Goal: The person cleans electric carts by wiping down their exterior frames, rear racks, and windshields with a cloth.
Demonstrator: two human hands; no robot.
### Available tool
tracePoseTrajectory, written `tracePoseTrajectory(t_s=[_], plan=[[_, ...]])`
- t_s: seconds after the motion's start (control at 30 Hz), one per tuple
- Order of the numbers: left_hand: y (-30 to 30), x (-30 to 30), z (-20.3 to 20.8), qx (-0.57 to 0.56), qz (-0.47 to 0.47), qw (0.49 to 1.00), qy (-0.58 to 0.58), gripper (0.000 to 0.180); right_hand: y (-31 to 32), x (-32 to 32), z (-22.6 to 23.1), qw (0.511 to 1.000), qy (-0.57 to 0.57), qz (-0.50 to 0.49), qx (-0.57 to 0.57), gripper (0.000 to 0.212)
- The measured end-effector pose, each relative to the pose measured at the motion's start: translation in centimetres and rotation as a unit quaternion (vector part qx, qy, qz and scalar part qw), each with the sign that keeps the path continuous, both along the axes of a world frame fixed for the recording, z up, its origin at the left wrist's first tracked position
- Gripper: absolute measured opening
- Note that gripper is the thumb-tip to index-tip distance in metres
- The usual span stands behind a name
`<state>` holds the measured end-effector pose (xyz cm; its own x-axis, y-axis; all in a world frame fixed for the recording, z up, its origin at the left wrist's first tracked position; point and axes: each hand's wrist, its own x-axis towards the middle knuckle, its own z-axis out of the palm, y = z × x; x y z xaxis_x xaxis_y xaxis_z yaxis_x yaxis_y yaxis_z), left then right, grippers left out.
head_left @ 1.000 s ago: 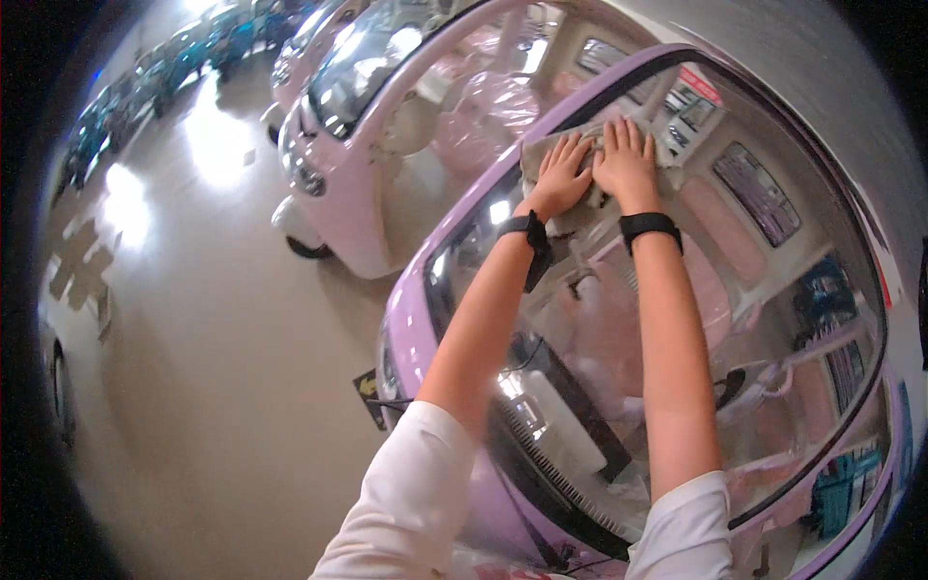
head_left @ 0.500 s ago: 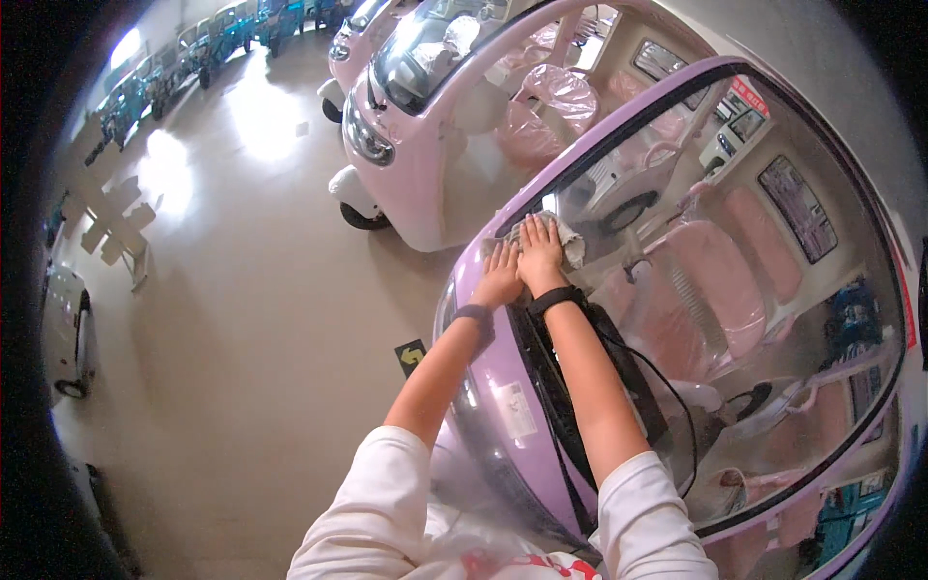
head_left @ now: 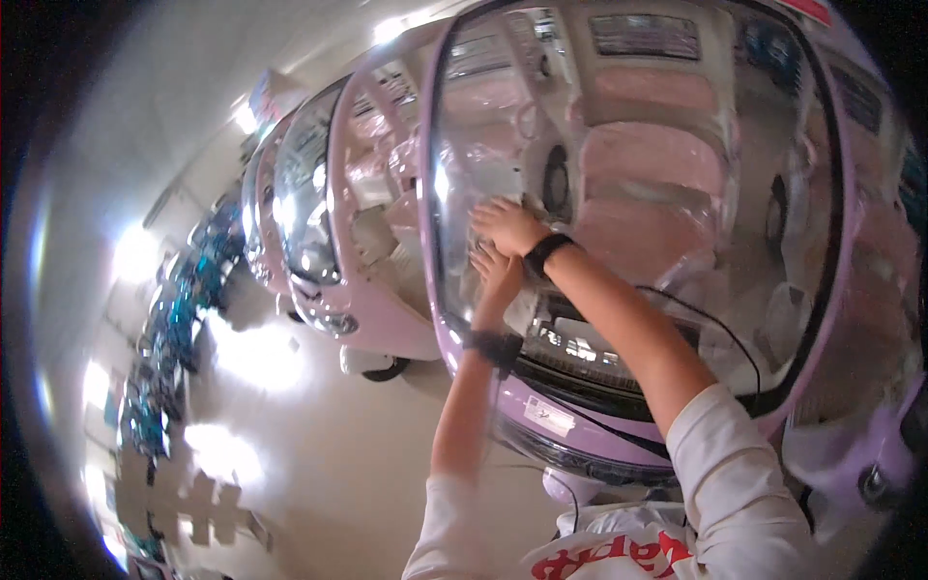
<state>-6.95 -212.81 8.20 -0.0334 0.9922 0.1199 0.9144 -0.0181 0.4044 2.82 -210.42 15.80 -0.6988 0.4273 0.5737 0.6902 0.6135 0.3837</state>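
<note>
My right hand (head_left: 510,228) lies flat near the left edge of the windshield (head_left: 648,261), its fingers stretched toward the frame. Just below it, my left hand (head_left: 497,276) reaches up with fingers extended, close against the right hand's underside. A grey cloth was under both hands a moment ago; at present I cannot make it out clearly, hidden or blurred by the hands. The windshield belongs to a small lilac vehicle (head_left: 590,433). A black wiper arm (head_left: 614,428) runs along the lower edge of the glass.
Beside it on the left stand more pink vehicles (head_left: 377,333). Plastic-wrapped pink seats (head_left: 648,164) show through the glass. A row of blue vehicles (head_left: 184,300) lines the far left, and a pale floor (head_left: 358,464) reflects bright lights.
My view has turned, bringing the windshield more squarely in front of me. Both hands have moved from the glass's lower corner up along its left side, the right now above the left.
</note>
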Motion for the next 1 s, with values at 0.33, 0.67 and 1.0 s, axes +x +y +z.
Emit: tracePoseTrajectory(t_s=[0.33,0.67,1.0], plan=[[-2.2,22.7,15.8,0.205,-0.156,0.963,-0.084,0.103,-1.4,24.5,13.2,0.986,0.099,-0.110,-0.081,0.053],[-4.2,39.0,16.6,0.496,-0.303,0.808,0.100,0.092,-8.3,45.5,10.6,0.957,0.237,-0.166,0.026,0.062],[-9.4,39.6,13.3,0.458,-0.343,0.816,0.085,0.072,-13.6,48.0,6.8,0.957,0.210,-0.200,0.028,0.063]])
